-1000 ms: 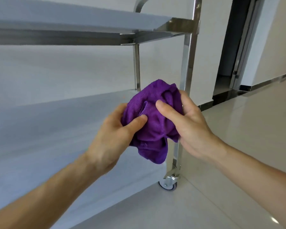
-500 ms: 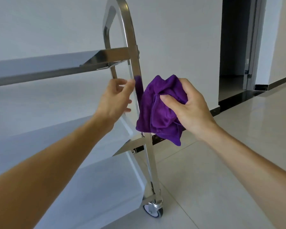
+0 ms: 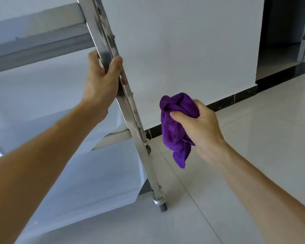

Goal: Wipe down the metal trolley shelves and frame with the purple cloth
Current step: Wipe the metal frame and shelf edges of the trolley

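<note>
A left hand (image 3: 102, 80) grips the trolley post (image 3: 128, 110) at frame centre while the right hand (image 3: 199, 131) clutches the bunched purple cloth (image 3: 176, 127) just beside it, best wrapped around and drawn downward.

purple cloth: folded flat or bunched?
Bunched. The purple microfibre cloth is crumpled in the right hand, one corner hanging loose below, clear of the trolley's steel post.

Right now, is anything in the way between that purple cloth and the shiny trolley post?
Nothing visible. The purple cloth, bunched in the right hand, hangs beside the trolley post with only open air between them. The left hand grips the post higher up.
</note>
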